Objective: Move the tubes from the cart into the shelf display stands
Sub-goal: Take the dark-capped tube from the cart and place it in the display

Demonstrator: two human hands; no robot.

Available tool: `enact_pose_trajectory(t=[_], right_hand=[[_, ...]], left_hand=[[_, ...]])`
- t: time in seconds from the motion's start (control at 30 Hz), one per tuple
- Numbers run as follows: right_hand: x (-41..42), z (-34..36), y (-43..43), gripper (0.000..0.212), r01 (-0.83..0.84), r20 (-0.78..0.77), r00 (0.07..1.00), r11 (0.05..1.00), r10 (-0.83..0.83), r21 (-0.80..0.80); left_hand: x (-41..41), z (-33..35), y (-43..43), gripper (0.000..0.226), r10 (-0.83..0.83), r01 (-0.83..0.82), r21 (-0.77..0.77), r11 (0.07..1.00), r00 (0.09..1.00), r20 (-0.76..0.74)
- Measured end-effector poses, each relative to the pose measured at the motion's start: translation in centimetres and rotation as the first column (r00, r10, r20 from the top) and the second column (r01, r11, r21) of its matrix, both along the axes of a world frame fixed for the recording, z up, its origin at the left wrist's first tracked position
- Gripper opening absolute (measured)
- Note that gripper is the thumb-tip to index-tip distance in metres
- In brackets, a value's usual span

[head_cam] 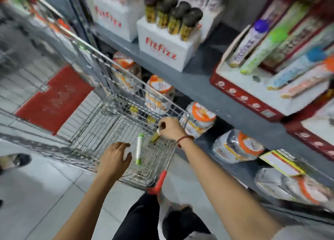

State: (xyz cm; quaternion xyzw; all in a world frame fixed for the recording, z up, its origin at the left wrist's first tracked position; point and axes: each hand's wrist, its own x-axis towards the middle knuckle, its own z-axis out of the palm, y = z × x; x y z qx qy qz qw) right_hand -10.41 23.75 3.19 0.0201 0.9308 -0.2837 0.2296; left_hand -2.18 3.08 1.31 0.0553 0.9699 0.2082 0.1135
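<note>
My right hand is closed in a loose fist around a yellowish tube, holding it by the upper end with a pale cap, while the lower end of the tube points down into the wire cart. On this wrist I have a thin red thread bracelet. My left hand is open, the fingers spread and a little curved, and it holds nothing; it hovers over the near left part of the cart basket. Between my two hands, just beside the left thumb, lies a white tube with green ends, flat on the wire bottom. A little beyond my right hand I see small yellow things in the cart, but they are too blurred to tell what they are. The red cart handle is below my hands, close to my dark trousers. To the right of my right hand is the grey shelf, and under it are clear jars with orange lids. Far above my right hand, on the shelf, stands a white display stand with red letters "Fitfizz", and in its holes there are upright tubes with dark caps. Another white stand is behind it to the left. To the far right there is a red and white tray with long tubes leaning in it. On the floor beyond my left hand lies a red mat.
</note>
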Motion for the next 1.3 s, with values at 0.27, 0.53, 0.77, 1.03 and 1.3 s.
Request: enact_pose_trajectory(t=[0.27,0.53,0.77,1.03,1.3], right_hand=[[3.6,13.1,8.7,0.026,0.088,-0.311,0.947,0.996,-0.077,0.022],[9.7,22.6,16.6,0.032,0.188,-0.455,0.881,0.978,-0.130,0.085],[12.5,25.7,21.1,0.033,0.275,-0.458,0.864,0.958,-0.209,0.083],[11.5,27.0,21.9,0.037,0.290,-0.470,0.861,0.947,-0.196,0.136],[7.9,28.4,21.3,0.038,0.319,-0.539,0.813,0.943,-0.223,0.091]], left_hand=[[-5.4,5.9,9.3,0.043,-0.204,0.232,0.104,0.967,0.952,-0.230],[-6.7,10.6,20.0,0.041,-0.462,0.563,0.101,0.820,0.756,-0.464],[-6.4,11.2,24.9,0.045,-0.601,0.667,0.012,0.745,0.679,-0.422],[-7.0,9.4,24.3,0.057,-0.707,0.731,-0.123,0.672,0.582,-0.401],[-7.6,8.5,24.0,0.045,-0.697,0.750,-0.069,0.658,0.572,-0.432]])
